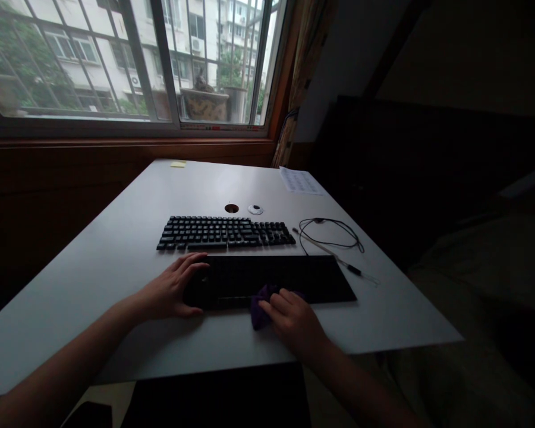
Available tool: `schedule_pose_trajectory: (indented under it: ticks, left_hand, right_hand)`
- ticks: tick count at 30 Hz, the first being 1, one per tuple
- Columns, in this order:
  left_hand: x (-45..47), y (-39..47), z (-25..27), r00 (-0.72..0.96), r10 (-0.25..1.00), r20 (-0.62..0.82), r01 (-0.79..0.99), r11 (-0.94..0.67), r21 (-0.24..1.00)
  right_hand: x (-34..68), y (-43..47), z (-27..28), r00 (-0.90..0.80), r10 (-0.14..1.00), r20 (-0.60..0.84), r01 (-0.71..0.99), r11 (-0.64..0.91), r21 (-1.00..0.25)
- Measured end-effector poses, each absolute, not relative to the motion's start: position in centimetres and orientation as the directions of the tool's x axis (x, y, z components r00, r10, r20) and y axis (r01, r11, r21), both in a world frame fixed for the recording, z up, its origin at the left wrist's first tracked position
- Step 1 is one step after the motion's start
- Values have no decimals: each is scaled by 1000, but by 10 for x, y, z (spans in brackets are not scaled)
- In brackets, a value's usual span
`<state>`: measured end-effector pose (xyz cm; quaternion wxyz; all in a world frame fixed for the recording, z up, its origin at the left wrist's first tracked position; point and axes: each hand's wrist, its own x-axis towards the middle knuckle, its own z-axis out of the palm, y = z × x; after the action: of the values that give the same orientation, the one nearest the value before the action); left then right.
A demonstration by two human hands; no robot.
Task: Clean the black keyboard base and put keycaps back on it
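A black keyboard base (321, 279) lies flat on the white desk, its cable leaving the far edge. My left hand (178, 288) grips the base's left end, fingers over the far side and thumb at the near edge. Bunched in the closed fingers of my right hand (292, 318) is a purple cloth (261, 306), pressed against the near edge of the base. Behind the base, black keycaps (209, 230) are laid out in rows in a keyboard's shape. The surface of the base is too dark for detail.
Right of the keycaps lies the coiled cable (339, 233), with a thin brush-like tool (354, 270) across it. Farther back are a round desk hole (232, 208), its white cover (255, 210), a printed sheet (301, 181) and a yellow note (178, 164). A barred window stands beyond.
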<state>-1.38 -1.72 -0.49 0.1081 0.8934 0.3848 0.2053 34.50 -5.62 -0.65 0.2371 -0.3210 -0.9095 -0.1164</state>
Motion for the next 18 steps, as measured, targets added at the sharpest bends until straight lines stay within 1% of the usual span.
schedule_pose_trajectory:
  ticks: [3,6,10,13,18]
  left_hand:
    - [-14,-17,-5,618,729,295,637,-684,356]
    - [-14,-16,-6,614,729,303,630,-684,368]
    - [-14,-17,-5,615,727,305,629,-685,367]
    - [-14,-17,-5,618,725,303,633,-688,354]
    - [-15,-16,-8,623,716,316,624,-698,351]
  right_hand:
    - [350,-59,-6,-694,525,494,637,766,81]
    - [354,-58,-5,-712,503,491,609,789,74]
    - [353,-49,-6,-732,445,516,531,847,23]
    - [343,-43,-6,-744,421,518,485,874,-14]
    - [314,-42,-7,-765,441,469,486,873,-28]
